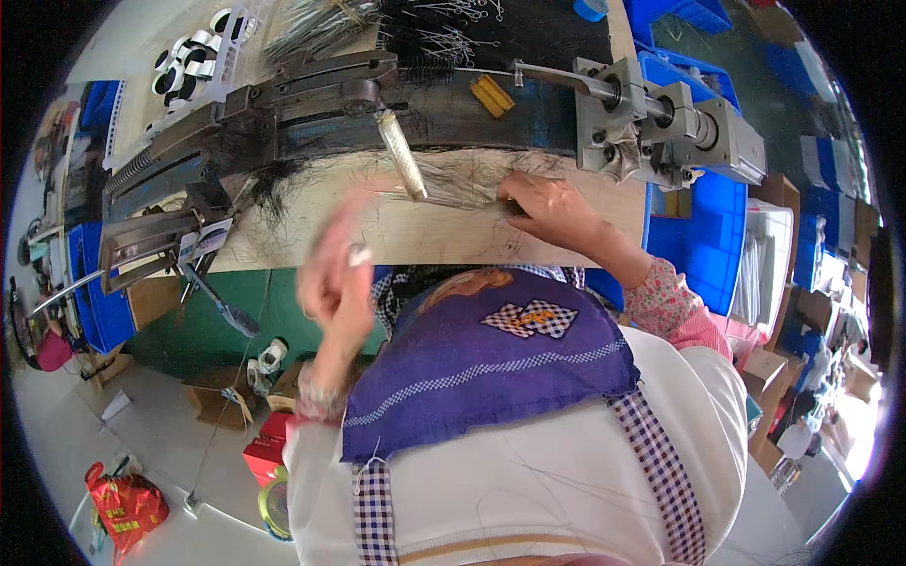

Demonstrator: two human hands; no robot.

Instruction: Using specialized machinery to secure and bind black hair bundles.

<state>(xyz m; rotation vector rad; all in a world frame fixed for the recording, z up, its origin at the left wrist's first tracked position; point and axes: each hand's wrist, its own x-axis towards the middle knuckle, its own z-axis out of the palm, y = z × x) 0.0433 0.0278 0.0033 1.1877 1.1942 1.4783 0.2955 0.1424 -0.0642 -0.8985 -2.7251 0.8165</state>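
At the bench's near edge, my right hand [552, 209] is closed, its fingertips pinching the ends of thin metal wires [462, 195] that lie loosely across the wooden top. My left hand [338, 274] is smeared by motion in front of the bench, left of those wires. A small whitish spot shows at its thumb; whether it holds anything is not visible. Between the hands, a lever with a pale wrapped handle [403, 156] slants down from the long dark metal machine [311, 123]. Its lower end reaches the wires.
A grey cylinder unit [679, 123] is mounted at the machine's right. A yellow piece [492, 95] lies on the dark bed. Bundled looped rods [321, 28] lie behind, beside a white basket [226, 57] near black-and-white rolls. Blue bins [694, 250] stand at the right.
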